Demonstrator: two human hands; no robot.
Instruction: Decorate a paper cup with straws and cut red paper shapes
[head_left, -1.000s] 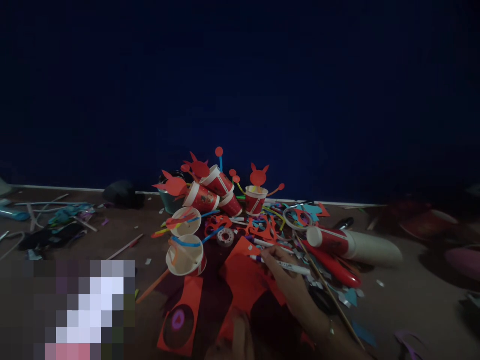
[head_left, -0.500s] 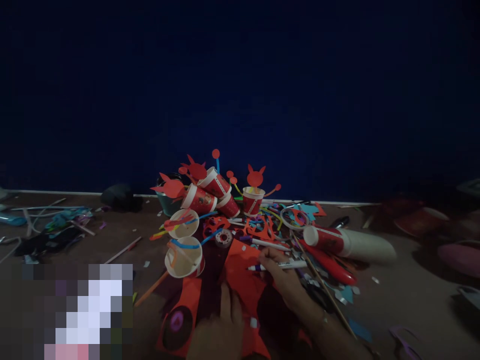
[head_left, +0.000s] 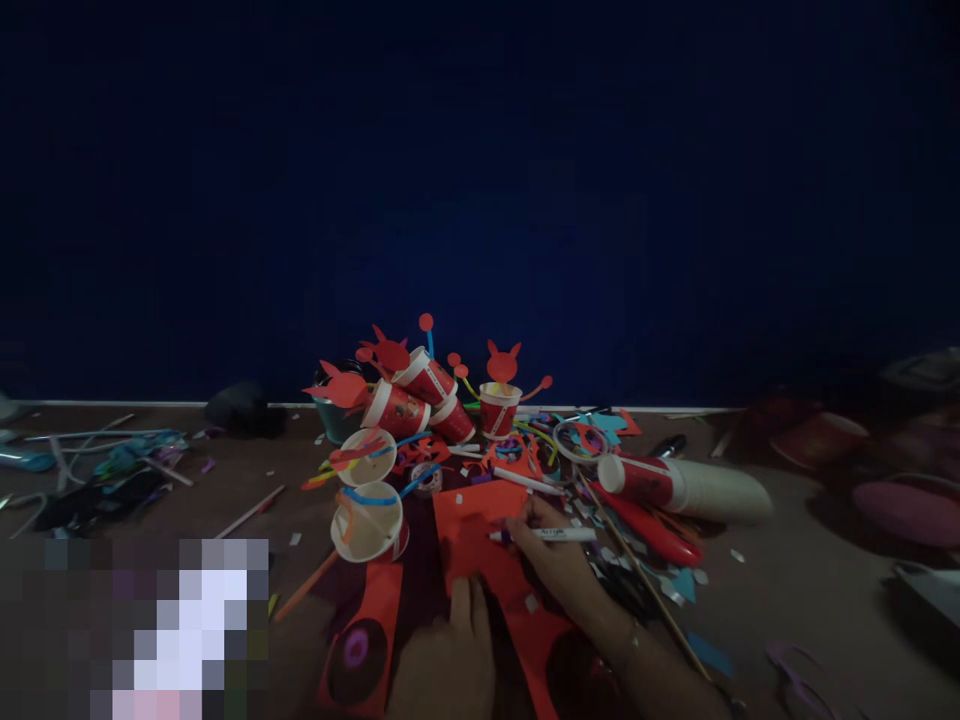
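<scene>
A sheet of red paper [head_left: 469, 530] with cut-out curves along its near side lies in front of me. My left hand [head_left: 446, 650] rests at its lower left edge, fingers stretched forward onto the paper. Above the sheet, my right hand [head_left: 544, 555] is closed around a white marker [head_left: 566, 535], whose purple end points left over the paper. I cannot tell whether the tip touches. Left of my left hand is a red strip [head_left: 384, 590] with a round hole, and a purple roll [head_left: 356, 648] shows within it.
Two open paper cups [head_left: 367, 525] with straws stand at the left. Behind are red cups with paper figures [head_left: 501, 400]. A stack of cups [head_left: 682, 485] lies at the right beside a wooden stick [head_left: 645, 570]. Purple scissors [head_left: 799, 675] lie near the front right.
The red sheet has turned and shifted, its far edge now lying more level. My right hand has moved slightly left with the marker. My left hand stays on the paper.
</scene>
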